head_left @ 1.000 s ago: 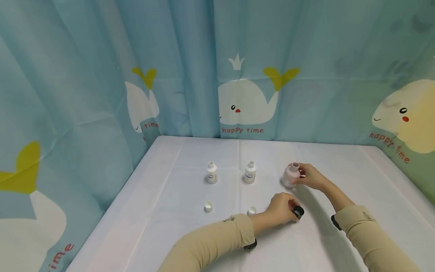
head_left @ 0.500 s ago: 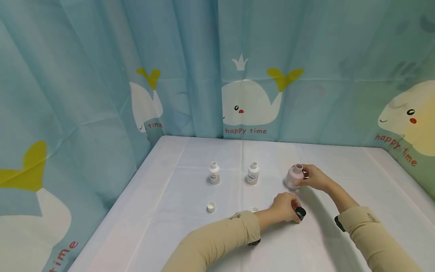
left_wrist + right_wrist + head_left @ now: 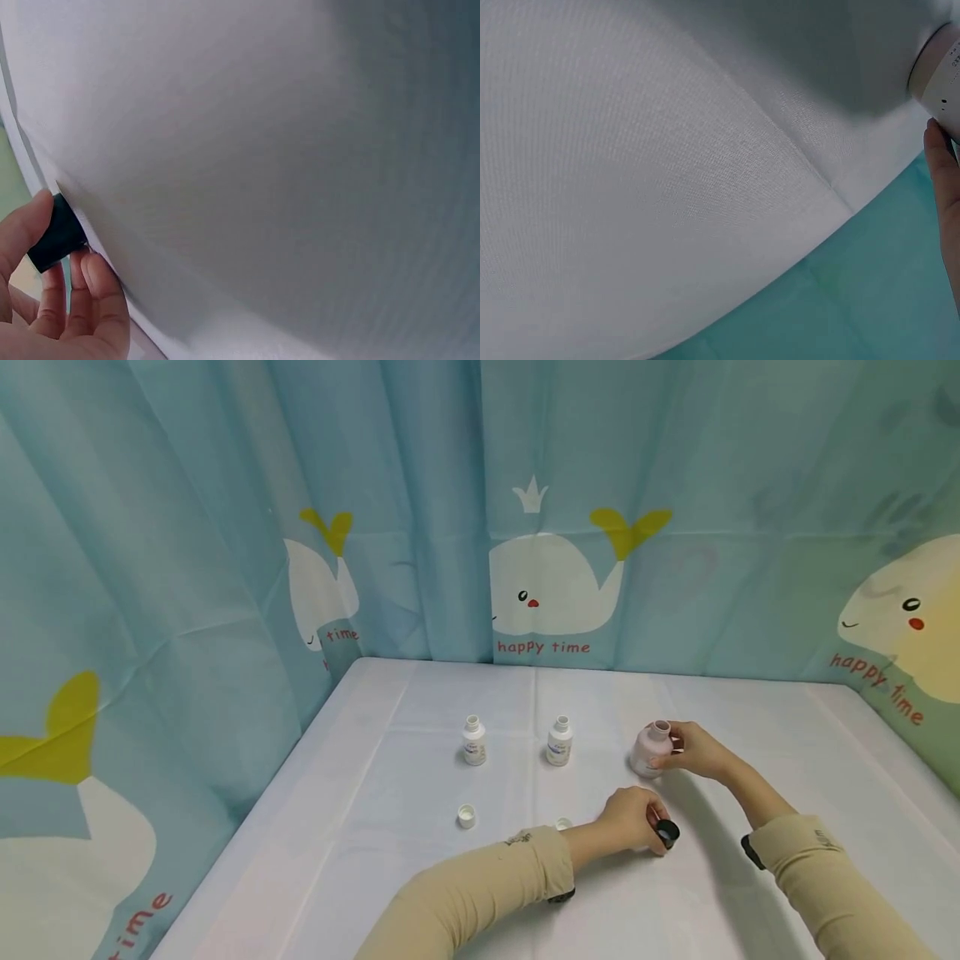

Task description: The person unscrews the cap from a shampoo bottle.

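Note:
My left hand (image 3: 632, 820) pinches a black bottle cap (image 3: 667, 833) between thumb and fingers, low over the white table. Its hollow side faces up in the head view; the left wrist view shows the dark cap (image 3: 58, 234) side-on. Further back, my right hand (image 3: 696, 752) grips a pale pink bottle (image 3: 649, 753) by its body from the right. That bottle stands upright with its neck uncapped. Only the bottle's lower part (image 3: 939, 79) and a few fingers (image 3: 941, 165) show in the right wrist view.
Two small white open bottles, one (image 3: 474, 742) on the left and one (image 3: 559, 742) nearer the middle, stand in line with the pink one. A white cap (image 3: 467, 816) lies before the left bottle. Another white cap (image 3: 563, 823) is partly hidden behind my left sleeve. Whale-print curtains (image 3: 420, 527) border the table.
The head view has shifted slightly, moving everything a little to the right. My left hand still pinches the black cap, now a touch lower; my right hand keeps its grip on the pink bottle.

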Demonstrator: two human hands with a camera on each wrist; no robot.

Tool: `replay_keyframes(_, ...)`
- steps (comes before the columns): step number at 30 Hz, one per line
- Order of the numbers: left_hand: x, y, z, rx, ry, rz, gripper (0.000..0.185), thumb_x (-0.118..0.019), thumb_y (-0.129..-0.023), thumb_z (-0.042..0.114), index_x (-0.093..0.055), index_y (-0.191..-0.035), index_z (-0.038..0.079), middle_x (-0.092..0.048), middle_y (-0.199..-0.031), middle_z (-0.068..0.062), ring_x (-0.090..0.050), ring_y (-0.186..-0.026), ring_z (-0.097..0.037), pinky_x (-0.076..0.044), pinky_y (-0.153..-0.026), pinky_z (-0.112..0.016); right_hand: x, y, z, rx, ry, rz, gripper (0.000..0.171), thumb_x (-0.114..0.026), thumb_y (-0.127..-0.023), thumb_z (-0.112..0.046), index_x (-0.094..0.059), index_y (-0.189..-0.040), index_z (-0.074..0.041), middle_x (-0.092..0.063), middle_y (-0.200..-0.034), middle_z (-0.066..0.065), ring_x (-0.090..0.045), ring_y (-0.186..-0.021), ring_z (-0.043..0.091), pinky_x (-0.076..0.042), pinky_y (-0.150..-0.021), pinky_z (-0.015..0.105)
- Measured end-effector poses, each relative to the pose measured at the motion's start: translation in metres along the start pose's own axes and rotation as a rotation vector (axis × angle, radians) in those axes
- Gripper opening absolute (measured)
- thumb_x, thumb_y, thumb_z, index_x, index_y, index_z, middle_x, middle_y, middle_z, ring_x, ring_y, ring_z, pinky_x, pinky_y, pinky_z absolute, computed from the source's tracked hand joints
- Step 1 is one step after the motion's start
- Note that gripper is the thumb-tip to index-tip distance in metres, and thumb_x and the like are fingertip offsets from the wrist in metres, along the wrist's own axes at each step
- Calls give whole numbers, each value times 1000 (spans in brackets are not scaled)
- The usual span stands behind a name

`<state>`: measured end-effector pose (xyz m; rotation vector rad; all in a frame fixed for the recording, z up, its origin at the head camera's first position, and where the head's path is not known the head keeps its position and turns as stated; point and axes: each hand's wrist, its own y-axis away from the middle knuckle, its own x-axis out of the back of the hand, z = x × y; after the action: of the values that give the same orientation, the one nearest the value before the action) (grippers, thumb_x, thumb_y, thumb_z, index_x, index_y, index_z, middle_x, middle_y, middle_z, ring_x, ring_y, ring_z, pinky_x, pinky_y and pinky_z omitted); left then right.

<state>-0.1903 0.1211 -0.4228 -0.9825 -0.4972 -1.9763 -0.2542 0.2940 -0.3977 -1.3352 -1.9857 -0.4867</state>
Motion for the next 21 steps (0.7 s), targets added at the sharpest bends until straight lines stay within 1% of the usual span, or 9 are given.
replay_keyframes(3,0,0,3,4,-19,0,30,-88,-59,12,-72,-85,15,-67,-69,8,-48,-58,6,-31,-59,-4,1,0,0,-4,-16,-1,59,-75,-78,-5,-46,-121,22,-60,-109,31,-54,-85,-1,-50,-68,15)
replay_keyframes(5,-2,0,3,13,-22,6,30,-88,-59,12,-72,-85,16,-67,-68,9,-48,-58,6,-31,-58,-4,1,0,0,0,-20,1,58,-75,-78,-5,-46,-120,22,-60,-109,31,-52,-84,-5,-50,-69,15)
replay_keyframes(7,-2,0,3,21,-26,13,30,-88,-59,12,-71,-84,16,-66,-67,9,-48,-58,5,-31,-58,-5,1,-1,0,-1,-19,1,58,-75,-78,-5,-47,-120,22,-60,-109,31,-52,-84,-6,-50,-70,15)
replay_keyframes(10,-2,-1,4,28,-34,16,30,-88,-59,12,-71,-83,17,-65,-66,10,-48,-58,5,-30,-57,-5,1,-2,0,-6,-5,1,58,-75,-78,-6,-47,-121,22,-60,-109,31,-53,-85,-1,-49,-70,15)
replay_keyframes(14,-2,0,3,37,-15,3,33,-88,-59,11,-70,-86,17,-68,-69,9,-51,-60,5,-32,-59,-5,1,-2,1,-12,2,-1,59,-75,-78,-6,-46,-121,22,-60,-110,31,-60,-91,13,-50,-71,15)
replay_keyframes(17,-1,0,3,46,1,-5,37,-89,-59,10,-70,-90,17,-69,-72,9,-53,-64,5,-35,-63,-6,1,-2,2,-16,7,-3,60,-76,-78,-8,-46,-121,22,-60,-110,31,-61,-95,23,-50,-71,16)
replay_keyframes(19,-1,0,2,44,0,-12,40,-89,-59,11,-70,-93,18,-70,-73,9,-54,-66,5,-35,-65,-6,1,-2,1,-29,12,-2,60,-76,-78,-9,-47,-122,21,-60,-111,30,-61,-96,24,-51,-73,17)
replay_keyframes(21,0,0,2,35,0,-20,41,-89,-59,13,-70,-95,18,-69,-74,9,-54,-67,5,-36,-66,-6,2,-2,1,-38,23,-4,61,-76,-78,-10,-47,-122,20,-60,-111,29,-60,-96,25,-52,-75,21)
